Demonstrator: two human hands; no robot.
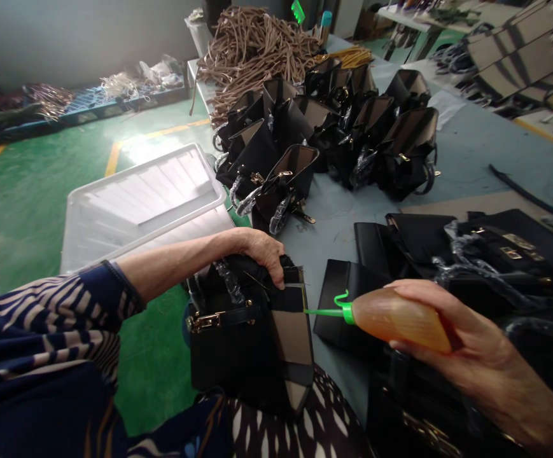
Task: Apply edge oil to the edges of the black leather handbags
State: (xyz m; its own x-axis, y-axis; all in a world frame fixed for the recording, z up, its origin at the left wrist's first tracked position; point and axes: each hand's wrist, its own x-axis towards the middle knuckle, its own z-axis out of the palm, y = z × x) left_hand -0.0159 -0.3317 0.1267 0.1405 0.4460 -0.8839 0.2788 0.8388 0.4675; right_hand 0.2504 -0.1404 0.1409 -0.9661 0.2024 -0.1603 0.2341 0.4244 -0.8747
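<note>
A black handbag (228, 356) with a gold clasp and plastic-wrapped handles lies over my lap, its tan and black lining edge turned to the right. My left hand (264, 251) grips the bag's upper edge, thumb pressed on the dark fabric. In my right hand (429, 318) is a squeeze bottle (395, 318) of amber liquid, held sideways with my fingers wrapped round it. The bottle's thin green nozzle points left, and its tip is at the lining's right edge.
Several black bags (300, 121) stand on the grey-blue table (467, 146), with a heap of brown straps (257, 51) behind them. More black bags (505, 254) lie at the right. A white plastic bin (147, 197) is at the left, above a green floor.
</note>
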